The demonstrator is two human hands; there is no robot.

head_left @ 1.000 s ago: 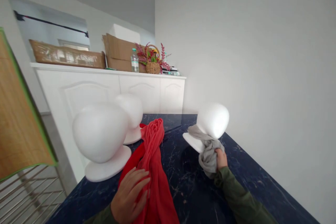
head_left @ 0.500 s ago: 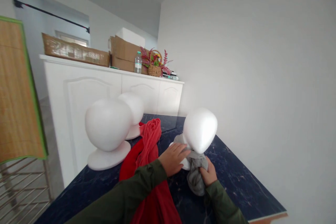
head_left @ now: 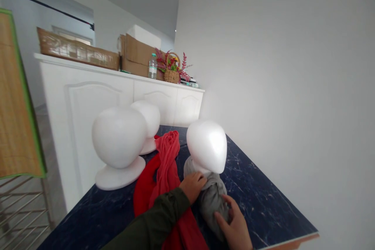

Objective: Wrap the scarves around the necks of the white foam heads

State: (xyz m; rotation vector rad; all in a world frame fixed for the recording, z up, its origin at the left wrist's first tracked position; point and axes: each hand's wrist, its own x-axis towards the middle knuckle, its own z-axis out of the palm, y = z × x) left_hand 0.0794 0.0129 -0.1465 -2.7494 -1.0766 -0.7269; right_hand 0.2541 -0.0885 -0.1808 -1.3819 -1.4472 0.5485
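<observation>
A white mannequin head [head_left: 207,144] stands on the table with a grey scarf [head_left: 211,199] wrapped round its neck, the bunched end hanging in front. My left hand [head_left: 192,186] is closed on the scarf just below the head, its fingertips at the neck. At the hanging end, the thumb and curled fingers of my right hand [head_left: 234,224] loosely hold the cloth's right side. To the left of the wrapped head lie a coral-red scarf [head_left: 169,152] and a darker red cloth [head_left: 143,189]; my left forearm crosses over them.
Two more white mannequin heads, a near one [head_left: 118,136] and a far one [head_left: 149,119], stand on the left of the dark marbled table [head_left: 258,199]. Behind is a white cabinet [head_left: 93,97] bearing cardboard boxes, a bottle [head_left: 152,66] and a flower basket [head_left: 171,75]. A wall rises on the right.
The wrapped head has shifted left and turned somewhat. The grey scarf's end hangs lower and fuller in front. My right hand has come down and nearer, its grip looser; my left hand has slid slightly lower.
</observation>
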